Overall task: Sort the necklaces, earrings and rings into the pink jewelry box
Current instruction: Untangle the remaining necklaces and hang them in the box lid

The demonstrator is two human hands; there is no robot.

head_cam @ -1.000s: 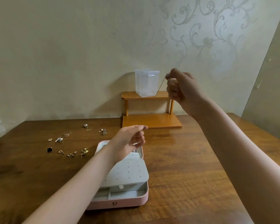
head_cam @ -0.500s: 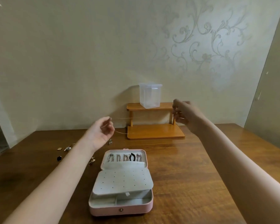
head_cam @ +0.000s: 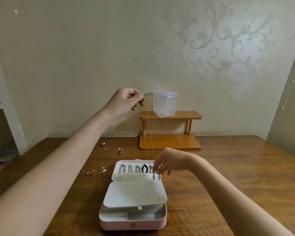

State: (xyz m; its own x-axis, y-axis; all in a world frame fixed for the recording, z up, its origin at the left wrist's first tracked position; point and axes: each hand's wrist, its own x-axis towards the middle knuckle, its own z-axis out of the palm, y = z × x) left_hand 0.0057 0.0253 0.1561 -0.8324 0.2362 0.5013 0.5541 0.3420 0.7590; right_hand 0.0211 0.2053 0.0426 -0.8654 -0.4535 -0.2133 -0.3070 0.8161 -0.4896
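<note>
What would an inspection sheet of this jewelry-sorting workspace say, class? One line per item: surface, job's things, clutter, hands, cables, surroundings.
Surface: brown wooden table.
Job's things: pink jewelry box open, necklaces hanging in its lid; a thin chain necklace hangs from the hands above the lid; loose earrings on the table left of the box.
Clutter: wooden two-tier shelf bearing a clear plastic container.
Hands: left hand raised, pinching the chain's top; right hand pinching its lower end at the lid.
Cables: nothing seen.
Surroundings: patterned wall.

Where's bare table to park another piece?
Free: table right of the box, in front of the shelf. Crowded: left of the box, where loose earrings lie; the right hand works over the box's far end.
</note>
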